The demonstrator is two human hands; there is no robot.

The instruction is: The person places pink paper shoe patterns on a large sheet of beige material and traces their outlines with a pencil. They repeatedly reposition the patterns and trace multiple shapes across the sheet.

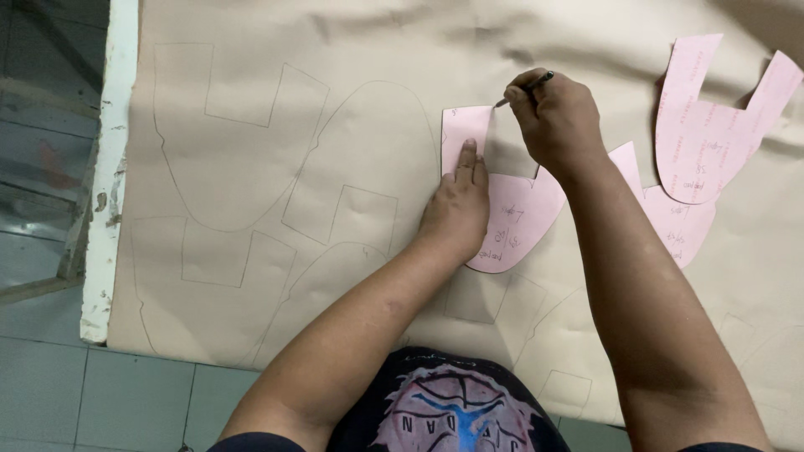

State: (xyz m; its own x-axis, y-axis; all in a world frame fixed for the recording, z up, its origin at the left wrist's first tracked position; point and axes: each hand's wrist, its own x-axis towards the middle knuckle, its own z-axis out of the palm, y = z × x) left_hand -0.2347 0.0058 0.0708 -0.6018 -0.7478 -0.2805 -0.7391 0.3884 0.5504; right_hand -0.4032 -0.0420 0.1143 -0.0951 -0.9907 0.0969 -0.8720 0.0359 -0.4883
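A pink U-shaped paper template [512, 219] lies flat on a wide beige sheet [251, 125] that covers the table. My left hand [459, 201] presses down on the template's left arm with flat fingers. My right hand [554, 119] grips a pen [526, 87] and holds its tip at the upper inner edge of that left arm. My right wrist hides part of the template's right arm. Pencil outlines of the same shape [224, 142] are drawn on the sheet to the left.
Two more pink templates lie to the right, one at the far right [712, 125] and one partly behind my right forearm [675, 219]. The table's chipped white edge [107, 167] runs down the left side, with grey floor tiles [50, 393] beyond it.
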